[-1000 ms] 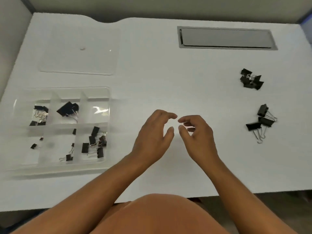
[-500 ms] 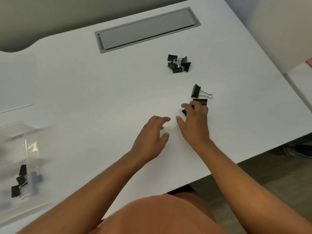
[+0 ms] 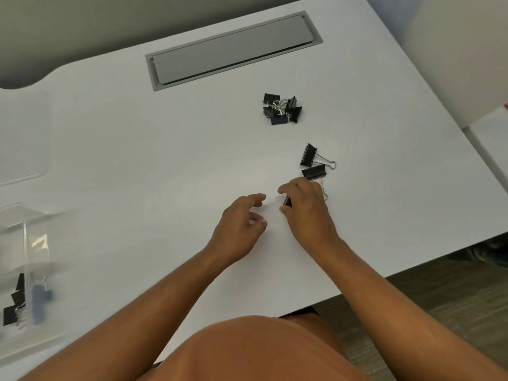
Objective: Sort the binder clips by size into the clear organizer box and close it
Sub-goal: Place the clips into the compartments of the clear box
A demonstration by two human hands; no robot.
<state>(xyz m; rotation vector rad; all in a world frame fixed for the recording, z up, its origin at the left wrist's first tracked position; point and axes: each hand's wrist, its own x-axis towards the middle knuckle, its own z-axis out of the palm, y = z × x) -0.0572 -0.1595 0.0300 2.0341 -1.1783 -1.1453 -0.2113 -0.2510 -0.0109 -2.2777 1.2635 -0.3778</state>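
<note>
White table (image 3: 137,160) seen from above, with a grey hatch (image 3: 233,48) set into its far side. Right hand (image 3: 308,210) — fingers curled down, thumb and forefinger pinching a black binder clip (image 3: 287,200) at the table surface; only an edge of that clip shows. Left hand (image 3: 242,224) — just beside the right, fingers loosely bent, holding nothing. Two large binder clips (image 3: 313,163) lie just beyond the right hand, their wire handles pointing right and toward the viewer. Farther off, a cluster of smaller clips (image 3: 281,108) sits between the hands and the hatch. At the left edge, blurred, part of the clear organizer box (image 3: 24,235) holds a few black clips (image 3: 16,303); a clear lid (image 3: 41,133) lies flat on the table beyond it, well apart from the hands.
</note>
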